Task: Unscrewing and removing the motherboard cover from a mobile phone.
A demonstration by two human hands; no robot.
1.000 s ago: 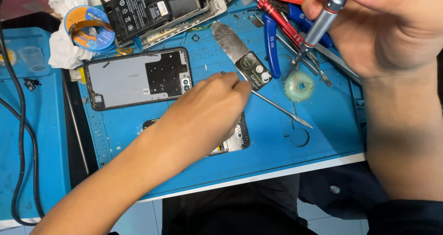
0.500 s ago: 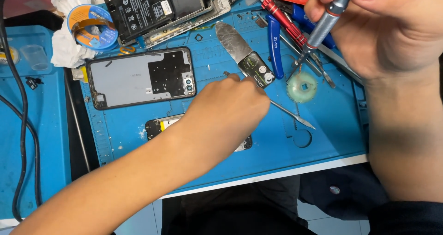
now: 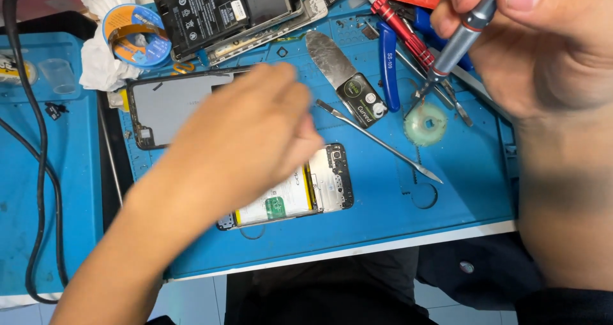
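My right hand at the upper right is closed around a slim grey screwdriver, its tip pointing down toward a pale green round dish. My left hand hovers blurred over the blue mat, fingers loosely together, with nothing seen in it. Just below it lies an opened phone showing its battery and black board cover. A detached phone back panel lies partly hidden behind the hand.
A thin metal spudger lies diagonally right of the open phone. A curved metal pry blade, blue-handled pliers, a red screwdriver, another opened phone, a tape roll and a black cable lie around.
My left hand has lifted up and left off the open phone, uncovering its battery and board. The right hand with the screwdriver has stayed in place.
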